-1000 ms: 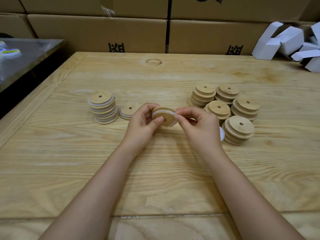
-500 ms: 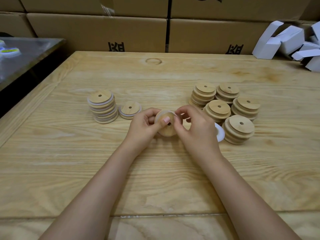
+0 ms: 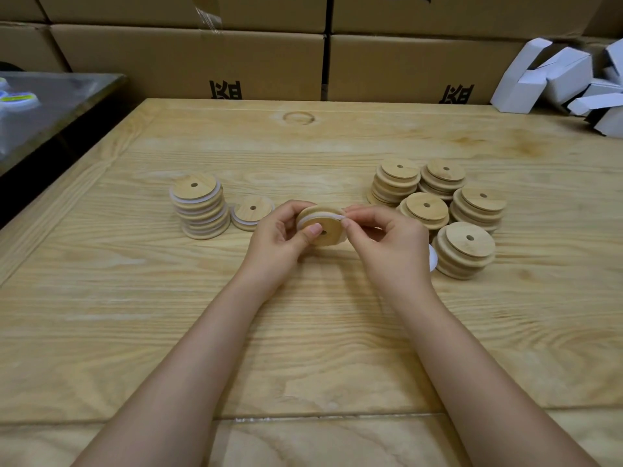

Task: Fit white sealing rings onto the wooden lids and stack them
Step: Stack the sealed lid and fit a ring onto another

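A: Grip?
B: Left hand [image 3: 279, 234] pinches lid [image 3: 323, 230], thumb on its face, tilted so the groove shows. Right hand [image 3: 387, 241] pinches ring [image 3: 320, 215], apparently seating it.
A: Surroundings?
B: Ringed stack [image 3: 199, 205] left of lid, 5 bare stacks [image 3: 472, 210] right. Forearms low over table [image 3: 303, 332], wrists turned inward.

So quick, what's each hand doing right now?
Left hand: holding the wooden lid.
Right hand: pinching the white sealing ring on that lid.

Black printed characters [image 3: 225, 90] on the cardboard boxes [image 3: 188, 59] are half hidden behind the table [image 3: 320, 332], unreadable.
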